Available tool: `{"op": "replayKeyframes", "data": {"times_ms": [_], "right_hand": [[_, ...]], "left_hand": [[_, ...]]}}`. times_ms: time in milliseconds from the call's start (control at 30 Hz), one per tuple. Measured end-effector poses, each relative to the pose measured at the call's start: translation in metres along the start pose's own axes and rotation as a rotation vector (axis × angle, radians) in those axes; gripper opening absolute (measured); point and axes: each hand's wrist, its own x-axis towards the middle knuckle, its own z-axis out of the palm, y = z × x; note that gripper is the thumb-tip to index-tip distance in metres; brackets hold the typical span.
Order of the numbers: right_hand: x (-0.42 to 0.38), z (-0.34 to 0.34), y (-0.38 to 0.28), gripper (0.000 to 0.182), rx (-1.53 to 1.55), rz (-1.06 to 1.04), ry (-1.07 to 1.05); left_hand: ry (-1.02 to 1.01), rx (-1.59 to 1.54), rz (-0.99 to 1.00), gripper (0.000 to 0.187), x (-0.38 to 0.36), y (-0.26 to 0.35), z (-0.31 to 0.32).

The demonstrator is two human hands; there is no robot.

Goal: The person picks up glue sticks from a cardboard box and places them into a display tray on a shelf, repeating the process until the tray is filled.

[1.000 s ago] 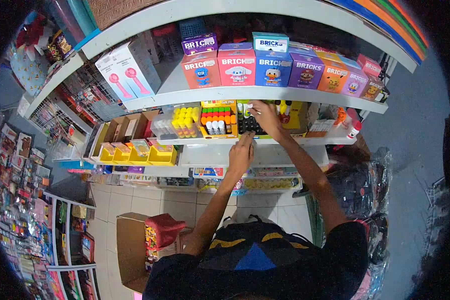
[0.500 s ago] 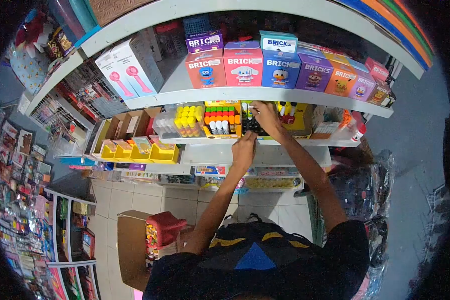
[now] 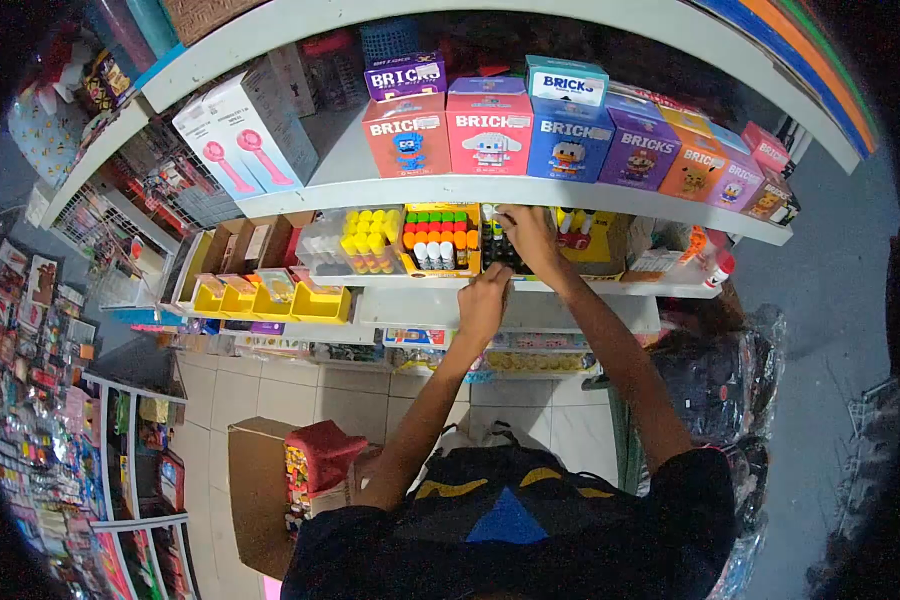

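On the middle shelf, both my hands are at a box of dark-capped tubes (image 3: 494,256). My left hand (image 3: 484,304) is closed at the box's front edge, its fingertips against the nearest tubes. Above it, my right hand (image 3: 530,238) reaches in from the right with bent, closed fingers at the back of the box, beside a pale-topped tube. What either hand grips is too small and hidden to make out. Left of the box stands a carton of glue sticks (image 3: 439,242) with green, red, orange and white caps, and beyond it a clear container of yellow-capped sticks (image 3: 372,244).
Boxes labelled BRICKS (image 3: 488,135) line the shelf above, close over my hands. Yellow bins (image 3: 320,303) hang at the left, and a white-and-pink box (image 3: 245,140) stands above them. A cardboard box (image 3: 260,490) with a red cloth sits on the tiled floor.
The view has shifted slightly. My right hand stays at the back of the dark-capped tubes and my left at the front, with only small finger movements.
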Motion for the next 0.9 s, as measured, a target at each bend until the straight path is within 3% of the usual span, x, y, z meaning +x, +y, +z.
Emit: {"op": "replayKeyframes", "data": {"times_ms": [200, 300, 367, 500, 533, 900], "right_hand": [[-0.007, -0.002, -0.001, 0.019, -0.051, 0.154, -0.155], [-0.006, -0.014, -0.009, 0.025, 0.15, 0.167, -0.15], [-0.01, -0.024, -0.005, 0.027, 0.086, 0.272, -0.199], [-0.023, -0.061, -0.02, 0.022, 0.404, 0.362, -0.174], [-0.024, -0.076, -0.029, 0.019, 0.394, 0.447, -0.215], [-0.103, -0.13, -0.038, 0.015, 0.423, 0.597, -0.245]], "left_hand": [[-0.052, -0.008, 0.023, 0.019, -0.001, -0.004, 0.001], [-0.051, 0.004, 0.039, 0.022, -0.002, -0.004, 0.0], [-0.03, -0.004, 0.047, 0.024, 0.002, -0.005, -0.002], [-0.016, -0.036, 0.046, 0.022, 0.002, -0.002, -0.007], [-0.019, -0.048, 0.042, 0.02, 0.001, -0.001, -0.008], [-0.018, -0.029, 0.057, 0.018, 0.004, -0.007, 0.003]]}}
